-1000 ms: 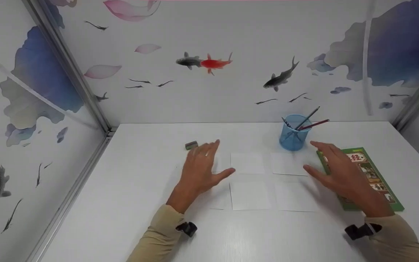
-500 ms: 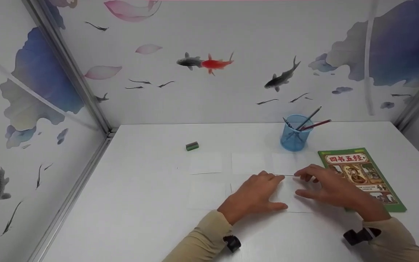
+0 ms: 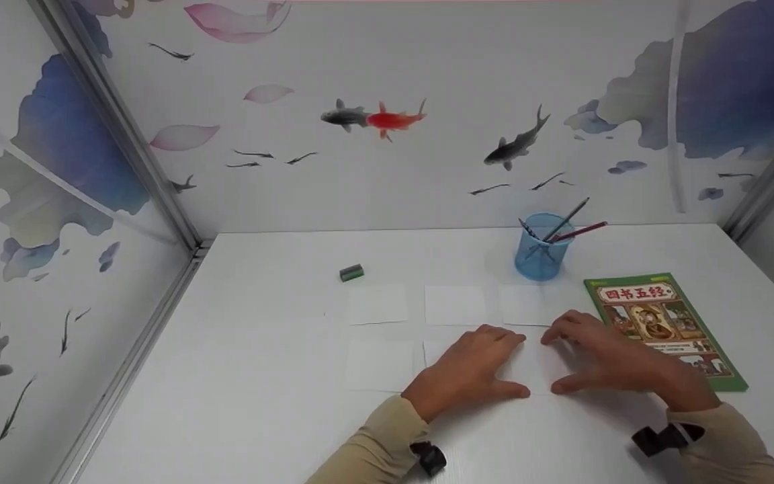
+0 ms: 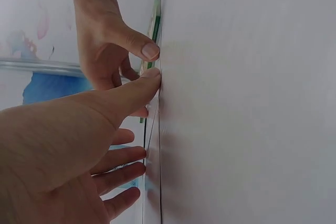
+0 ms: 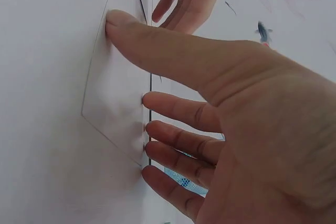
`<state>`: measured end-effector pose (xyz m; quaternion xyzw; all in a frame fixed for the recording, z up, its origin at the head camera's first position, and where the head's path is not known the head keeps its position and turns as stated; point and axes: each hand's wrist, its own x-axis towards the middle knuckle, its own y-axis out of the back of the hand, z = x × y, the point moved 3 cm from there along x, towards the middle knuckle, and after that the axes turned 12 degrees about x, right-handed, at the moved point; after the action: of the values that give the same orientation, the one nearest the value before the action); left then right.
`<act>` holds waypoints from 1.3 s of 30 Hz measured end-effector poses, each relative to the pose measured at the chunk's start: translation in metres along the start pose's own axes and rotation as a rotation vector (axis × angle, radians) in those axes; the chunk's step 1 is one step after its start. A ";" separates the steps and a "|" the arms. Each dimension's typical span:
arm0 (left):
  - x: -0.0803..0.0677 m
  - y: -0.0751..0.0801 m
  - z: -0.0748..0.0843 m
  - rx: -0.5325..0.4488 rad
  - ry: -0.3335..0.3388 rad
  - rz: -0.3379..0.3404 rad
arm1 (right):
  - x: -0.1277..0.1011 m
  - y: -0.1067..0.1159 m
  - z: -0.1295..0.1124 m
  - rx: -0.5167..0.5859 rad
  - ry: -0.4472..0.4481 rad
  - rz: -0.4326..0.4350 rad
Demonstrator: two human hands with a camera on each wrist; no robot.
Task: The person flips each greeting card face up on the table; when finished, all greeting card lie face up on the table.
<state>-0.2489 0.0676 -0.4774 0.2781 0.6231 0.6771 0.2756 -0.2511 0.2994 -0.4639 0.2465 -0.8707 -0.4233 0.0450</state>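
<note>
Fingers (image 5: 181,111) stretched out rather than curled, our left hand (image 3: 471,368) sits at nine o'clock and our right hand (image 3: 605,359) at three o'clock of a plain white sheet (image 3: 537,366), which lies on the surface (image 3: 259,403) between them. In the right wrist view our thumb touches the sheet's near edge, at six o'clock, and the other fingertips stand near its far side; we pinch nothing that we can make out.

We judge the sheet very light, thin and bendy; whether it is paper or slim card we cannot tell. It probably slides easily under slight pressure and creases if squeezed inward. Opposite edges look like the best hold, low and even, since its flat face offers little grip. Another sheet (image 3: 528,306) lies just beyond at twelve o'clock, so a careless push could disturb it; a book (image 3: 669,329) lies between two and three o'clock, partly hidden by our right hand.
</note>
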 end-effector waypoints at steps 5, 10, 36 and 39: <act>0.000 0.001 0.001 -0.024 -0.001 0.000 | 0.001 -0.001 0.000 0.014 -0.040 -0.007; 0.000 0.001 0.001 -0.026 -0.027 0.037 | 0.001 -0.001 -0.002 0.025 -0.034 0.004; 0.005 0.007 0.008 -0.966 0.133 0.129 | 0.004 0.006 -0.028 0.517 0.233 0.235; 0.004 0.004 0.006 -1.002 0.157 0.121 | 0.005 0.004 -0.025 0.443 0.260 0.276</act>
<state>-0.2480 0.0746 -0.4727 0.0959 0.2233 0.9263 0.2878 -0.2498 0.2810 -0.4457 0.1817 -0.9541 -0.1775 0.1586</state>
